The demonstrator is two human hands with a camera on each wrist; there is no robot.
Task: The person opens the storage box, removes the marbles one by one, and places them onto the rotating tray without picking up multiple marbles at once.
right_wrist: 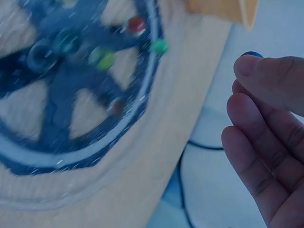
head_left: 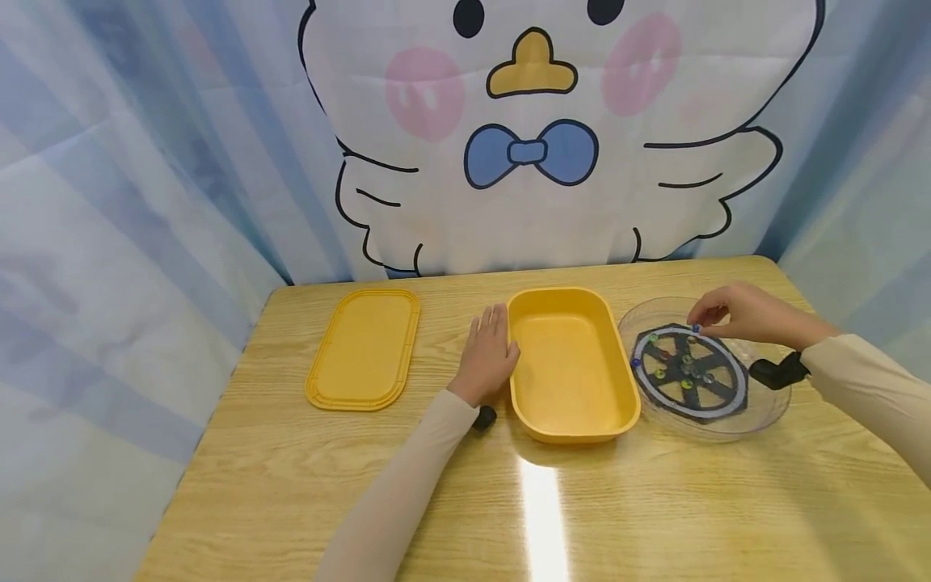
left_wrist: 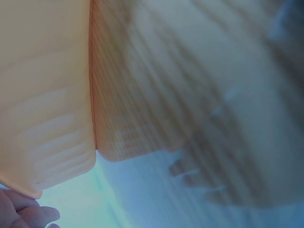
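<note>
My right hand (head_left: 760, 314) pinches a small blue marble (head_left: 696, 328) between thumb and fingertips, over the far side of a clear round dish (head_left: 773, 408). In the right wrist view only a sliver of that marble (right_wrist: 252, 54) shows past the thumb. Inside the dish lies a dark spoked wheel shape with a pale ring (head_left: 740, 380). Several marbles rest about it, among them a green marble (right_wrist: 160, 46) and a red marble (right_wrist: 136, 25). My left hand (head_left: 486, 356) lies along the left side of a deep yellow tub (head_left: 575, 439), fingers straight, thumb at the rim.
A flat yellow lid (head_left: 364, 347) lies on the wooden table (head_left: 291, 485), left of the tub. The dish stands close against the tub's right side. Behind the table's far edge hangs a curtain (head_left: 531, 218) with a cartoon bird print.
</note>
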